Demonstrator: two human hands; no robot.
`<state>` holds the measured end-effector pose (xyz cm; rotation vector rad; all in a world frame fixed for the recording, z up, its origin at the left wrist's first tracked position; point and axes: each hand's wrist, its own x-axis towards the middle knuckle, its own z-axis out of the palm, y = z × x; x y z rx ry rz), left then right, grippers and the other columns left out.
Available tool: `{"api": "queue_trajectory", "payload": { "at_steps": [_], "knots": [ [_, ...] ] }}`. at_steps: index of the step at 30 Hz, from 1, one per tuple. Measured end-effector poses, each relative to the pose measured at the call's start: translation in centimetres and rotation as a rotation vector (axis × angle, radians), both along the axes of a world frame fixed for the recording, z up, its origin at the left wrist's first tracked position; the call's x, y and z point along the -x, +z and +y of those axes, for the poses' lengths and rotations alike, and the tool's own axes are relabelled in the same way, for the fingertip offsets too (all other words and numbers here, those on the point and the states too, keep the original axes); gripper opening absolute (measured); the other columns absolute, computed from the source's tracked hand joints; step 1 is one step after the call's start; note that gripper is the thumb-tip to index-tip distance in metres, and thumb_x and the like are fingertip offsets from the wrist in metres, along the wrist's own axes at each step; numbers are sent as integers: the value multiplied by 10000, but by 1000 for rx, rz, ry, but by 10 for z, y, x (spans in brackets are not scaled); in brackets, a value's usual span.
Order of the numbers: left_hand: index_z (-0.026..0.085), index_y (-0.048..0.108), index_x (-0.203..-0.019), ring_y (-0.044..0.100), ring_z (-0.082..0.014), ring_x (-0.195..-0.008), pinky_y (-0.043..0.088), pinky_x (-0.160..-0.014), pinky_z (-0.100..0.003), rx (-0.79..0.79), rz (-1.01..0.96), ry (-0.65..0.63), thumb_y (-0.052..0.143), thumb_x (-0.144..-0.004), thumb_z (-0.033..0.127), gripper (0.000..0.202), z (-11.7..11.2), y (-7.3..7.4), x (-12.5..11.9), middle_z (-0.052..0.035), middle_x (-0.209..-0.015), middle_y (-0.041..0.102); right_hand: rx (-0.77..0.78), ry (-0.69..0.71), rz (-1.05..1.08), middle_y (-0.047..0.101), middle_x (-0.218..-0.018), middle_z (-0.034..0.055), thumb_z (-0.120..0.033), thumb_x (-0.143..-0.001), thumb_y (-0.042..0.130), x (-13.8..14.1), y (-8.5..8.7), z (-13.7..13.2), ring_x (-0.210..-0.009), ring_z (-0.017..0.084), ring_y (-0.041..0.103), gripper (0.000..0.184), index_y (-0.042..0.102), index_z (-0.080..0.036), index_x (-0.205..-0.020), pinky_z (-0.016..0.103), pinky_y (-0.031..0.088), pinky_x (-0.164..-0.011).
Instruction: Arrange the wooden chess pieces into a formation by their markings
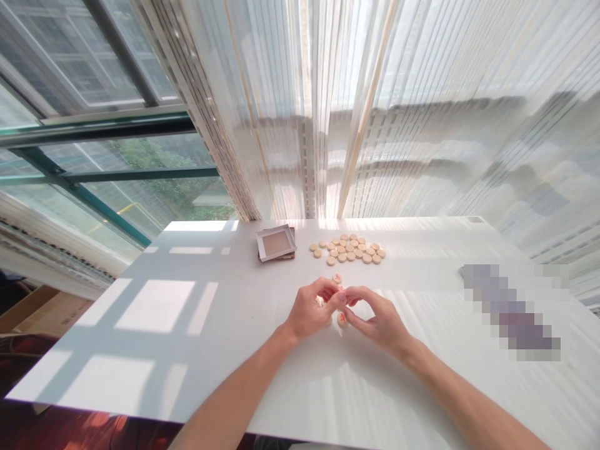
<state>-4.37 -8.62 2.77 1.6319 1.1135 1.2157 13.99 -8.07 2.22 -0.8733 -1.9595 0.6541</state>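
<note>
My left hand and my right hand meet fingertip to fingertip over the middle of the white table. Both are closed in a pinch around a small round xiangqi piece, mostly covered by the fingers. Just beyond the fingers lies a pale xiangqi piece with a red character. Another red-marked piece shows beneath the right thumb. Part of some more pieces peeks out under my left hand; how many is hidden.
Several pale round pieces lie in a loose group farther back. To their left sits a shallow open box, stacked on a brown part. A blurred-out flat item lies at the right. Curtains and a window border the table's back.
</note>
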Motion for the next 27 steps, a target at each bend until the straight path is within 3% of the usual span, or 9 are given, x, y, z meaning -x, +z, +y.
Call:
{"api": "queue_trajectory", "payload": {
  "at_steps": [8,18,23,27],
  "knots": [
    [177,657,-1052,719,-176,-814,587,-771,-299,20,4,-51,551,-966,372,238,1,-2,3,-65,-927,733,15,-23,30,732,-945,47,-258,-907,640,-6,-3,5,-792,203,694,203,602,-252,-1105,370,597,-746],
    [181,618,-1173,695,-163,-809,581,-764,-293,-82,37,-93,609,-924,277,266,0,0,4,-84,-1022,712,66,-13,96,727,-985,56,-280,-915,645,-6,1,6,-804,202,699,198,617,-249,-1109,366,600,-763],
    [183,615,-1179,692,-157,-793,578,-748,-289,-109,62,-91,609,-922,259,268,0,-2,4,-73,-988,713,143,7,117,732,-1023,69,-305,-951,588,-7,4,5,-893,225,715,185,635,-245,-1120,375,602,-829],
    [186,622,-1158,676,-146,-754,565,-701,-272,-150,111,-76,635,-902,260,266,-1,-3,3,-54,-919,704,161,-1,122,726,-965,56,-317,-940,614,-7,5,6,-849,212,714,146,639,-237,-1059,355,599,-805]
  ]
}}
